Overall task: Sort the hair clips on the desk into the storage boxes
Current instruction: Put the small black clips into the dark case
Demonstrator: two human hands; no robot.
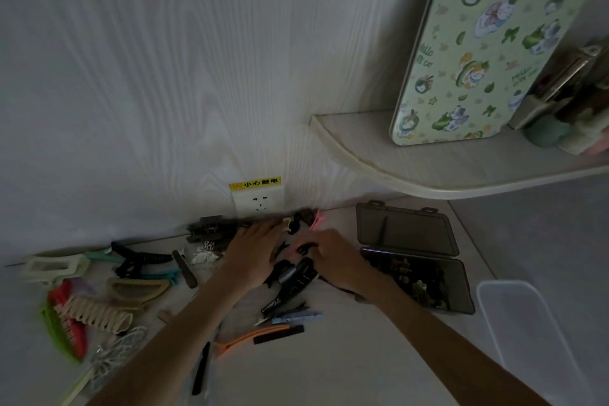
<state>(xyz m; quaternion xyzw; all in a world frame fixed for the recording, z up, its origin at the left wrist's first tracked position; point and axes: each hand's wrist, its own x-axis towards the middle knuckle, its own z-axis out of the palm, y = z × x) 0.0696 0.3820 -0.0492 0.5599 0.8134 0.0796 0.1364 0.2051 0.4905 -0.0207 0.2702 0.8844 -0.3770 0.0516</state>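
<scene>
Several hair clips lie scattered over the pale desk [329, 359]. My left hand [252, 254] lies flat, fingers straight, over clips near the back wall, its fingertips by a small cream clip [286, 223]. My right hand [333, 257] curls over the middle pile and pinches a small black clip [304, 248] beside a pink clip [317, 220]. A large black claw clip [293, 280] lies just below both hands. To the right sits an open dark storage box [407, 231], its lower tray [458, 280] holding several small dark clips.
Big claw clips, cream [99, 313], red and green [62, 323], lie at the left. Orange [250, 338] and blue [296, 318] flat clips lie in front. A clear plastic lid [527, 333] is at the right. A shelf [428, 171] with a patterned tin [478, 43] overhangs. A wall socket [258, 203] sits behind.
</scene>
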